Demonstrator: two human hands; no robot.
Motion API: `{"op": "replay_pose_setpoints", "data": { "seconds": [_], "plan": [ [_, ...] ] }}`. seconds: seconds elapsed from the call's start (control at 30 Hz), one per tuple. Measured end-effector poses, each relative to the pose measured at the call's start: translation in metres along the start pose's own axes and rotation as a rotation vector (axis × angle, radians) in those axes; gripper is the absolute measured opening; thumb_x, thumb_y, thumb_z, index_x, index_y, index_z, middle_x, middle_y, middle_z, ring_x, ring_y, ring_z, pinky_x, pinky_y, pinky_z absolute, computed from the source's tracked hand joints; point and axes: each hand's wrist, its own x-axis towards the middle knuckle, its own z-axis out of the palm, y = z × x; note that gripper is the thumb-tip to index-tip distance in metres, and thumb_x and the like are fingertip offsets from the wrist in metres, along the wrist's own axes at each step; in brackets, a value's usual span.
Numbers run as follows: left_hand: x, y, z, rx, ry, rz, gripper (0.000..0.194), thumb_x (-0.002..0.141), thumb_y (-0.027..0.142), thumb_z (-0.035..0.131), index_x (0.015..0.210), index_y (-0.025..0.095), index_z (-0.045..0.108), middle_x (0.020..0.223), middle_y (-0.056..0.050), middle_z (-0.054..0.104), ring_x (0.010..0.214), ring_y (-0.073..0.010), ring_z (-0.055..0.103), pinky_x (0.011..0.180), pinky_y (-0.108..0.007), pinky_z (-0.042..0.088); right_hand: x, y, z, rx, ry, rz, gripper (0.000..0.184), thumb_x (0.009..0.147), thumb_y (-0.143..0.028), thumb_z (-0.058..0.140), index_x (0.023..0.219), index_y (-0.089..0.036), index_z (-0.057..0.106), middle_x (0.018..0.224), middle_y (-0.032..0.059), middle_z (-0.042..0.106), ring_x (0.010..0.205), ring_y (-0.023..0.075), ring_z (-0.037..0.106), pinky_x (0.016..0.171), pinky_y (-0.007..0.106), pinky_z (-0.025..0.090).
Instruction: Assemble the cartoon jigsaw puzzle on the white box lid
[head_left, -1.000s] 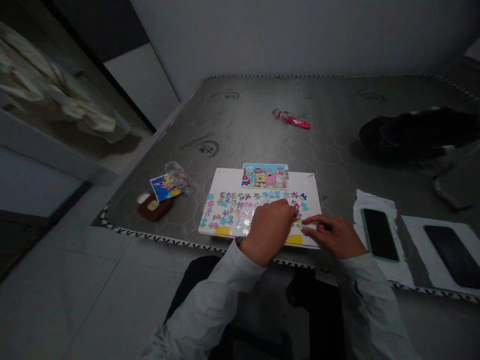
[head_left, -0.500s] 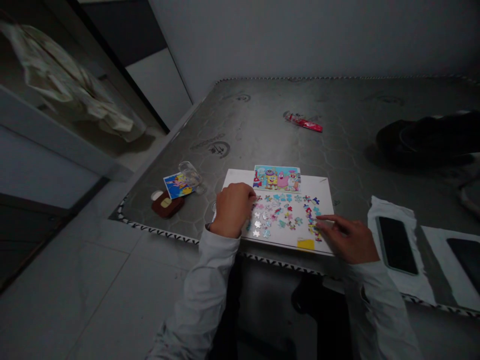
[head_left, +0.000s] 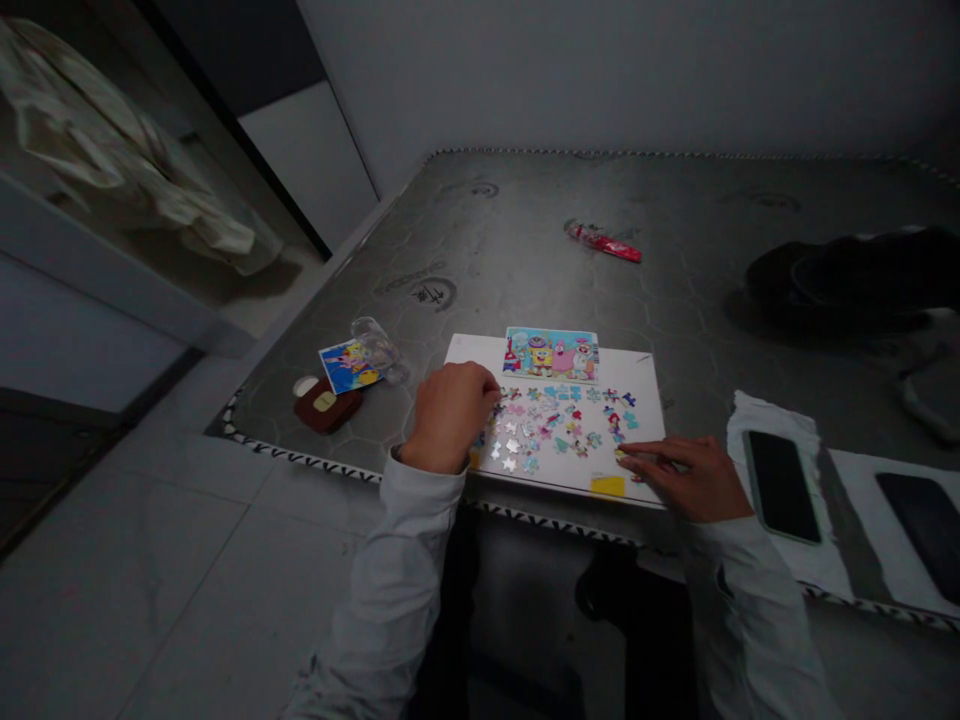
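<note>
A white puzzle board [head_left: 474, 350] lies near the front edge of the table, with a cartoon picture card [head_left: 551, 355] along its far side. Several colored jigsaw pieces [head_left: 553, 428] are scattered across the board. My left hand [head_left: 450, 418] rests curled at the board's left side, beside the pieces, its fingertips hidden beneath it. My right hand [head_left: 684, 478] reaches in from the right, with its extended fingers at a small yellow puzzle piece [head_left: 621, 454]. A yellow patch [head_left: 607, 486] shows near the board's front edge.
The grey table [head_left: 600, 310] has a zigzag-trimmed edge. On it are a clear plastic cup [head_left: 377, 350], a cartoon card [head_left: 349, 366], a brown case [head_left: 325, 408], a red wrapper [head_left: 604, 242], a dark bag [head_left: 840, 280], and a phone [head_left: 781, 487] on white cloth.
Since the earliest frame, my left hand has moved left from the middle of the pieces to the board's left side. My right hand has shifted slightly, and the view has moved a little.
</note>
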Motion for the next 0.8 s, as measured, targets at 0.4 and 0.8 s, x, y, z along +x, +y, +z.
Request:
{"op": "replay_pose_setpoints", "data": {
  "seconds": [0.4,0.8],
  "plan": [
    [0.004,0.012,0.012,-0.054,-0.019,0.177,0.014,0.087,0.031,0.068,0.095,0.027,0.080,0.096,-0.006,0.077,0.092,-0.0271,0.070,0.080,-0.039,0.051,0.006,-0.003,0.002,-0.146,-0.054,-0.057,0.040,0.099,-0.052,0.045,0.123,-0.034,0.071,0.085,0.0043,0.066,0.081,0.0183,0.062,0.071,0.035,0.031],
    [0.001,0.060,0.047,-0.027,-0.103,0.543,0.016,0.092,0.025,0.061,0.098,0.023,0.075,0.100,-0.005,0.071,0.087,-0.0209,0.068,0.074,-0.032,0.049,0.005,-0.006,-0.001,-0.122,0.148,0.002,0.032,0.099,-0.040,0.050,0.103,-0.023,0.077,0.085,0.0036,0.070,0.076,0.0177,0.063,0.071,0.034,0.033]
  ]
}}
